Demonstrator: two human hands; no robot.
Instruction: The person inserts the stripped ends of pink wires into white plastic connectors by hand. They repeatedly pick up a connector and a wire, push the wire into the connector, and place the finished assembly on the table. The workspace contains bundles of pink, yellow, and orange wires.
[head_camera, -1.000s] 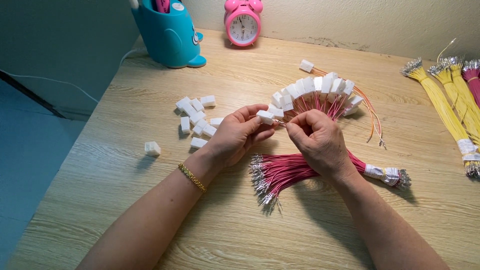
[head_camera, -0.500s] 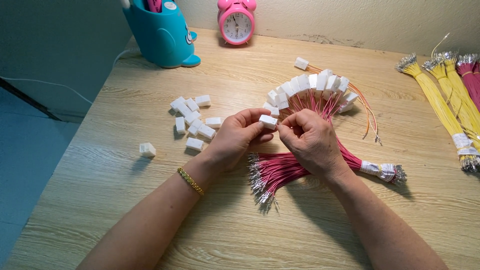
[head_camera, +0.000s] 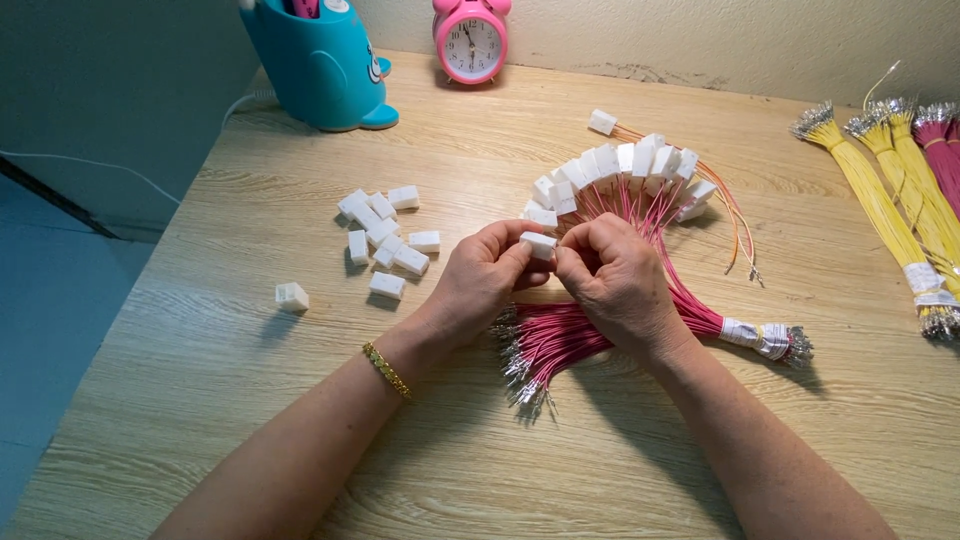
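head view: the left hand (head_camera: 480, 280) and right hand (head_camera: 620, 280) meet over the middle of the table (head_camera: 200, 400). the left grip is closed on a small white plug (head_camera: 538, 244), pinched between thumb and forefinger just above the knuckles. the right grip is closed too, fingertips touching the plug; a wire end between them is likely but too small to tell. under both hands lies a pink wire bundle (head_camera: 560, 335), bare ends toward the camera. behind the hands, fitted plugs (head_camera: 620, 170) fan out on their wires. loose plugs (head_camera: 385, 235) lie left of the left hand, one single plug (head_camera: 291, 296) apart from them.

change: compared with the pictures a second ago, the hands have drawn closer together and the plug sits square between them. judged from this, a wire is being seated in the plug.

also present: yellow wires (head_camera: 890, 210) at right, teal holder (head_camera: 320, 60) and pink clock (head_camera: 471, 40) at the rear.
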